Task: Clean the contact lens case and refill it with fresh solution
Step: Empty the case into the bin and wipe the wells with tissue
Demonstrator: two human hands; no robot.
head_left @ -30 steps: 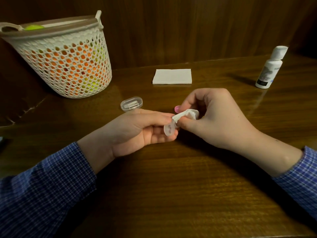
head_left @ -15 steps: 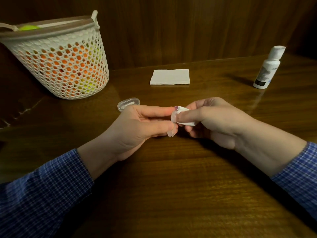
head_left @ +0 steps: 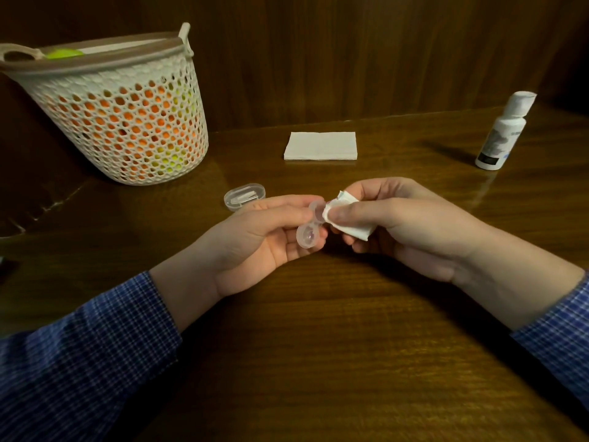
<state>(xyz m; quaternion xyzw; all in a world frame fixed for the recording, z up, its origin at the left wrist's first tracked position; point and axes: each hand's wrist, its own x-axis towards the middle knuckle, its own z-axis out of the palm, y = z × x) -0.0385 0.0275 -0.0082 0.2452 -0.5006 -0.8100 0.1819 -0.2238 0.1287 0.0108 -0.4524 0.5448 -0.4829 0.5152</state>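
Case (head_left: 310, 226): left hand (head_left: 255, 240) is pinching it above the table (head_left: 318, 346). Tissue (head_left: 345, 215): right hand (head_left: 404, 224) is gripping it, wiping the far well. Risk: light pinch is inviting a slip; lint possibly remaining.

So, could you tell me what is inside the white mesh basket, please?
Through the basket holes, orange and yellow-green shapes show; something lime-green lies at the rim. What they are stays hidden.

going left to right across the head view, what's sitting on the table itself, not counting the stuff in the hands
basket → small clear box → folded tissue → solution bottle
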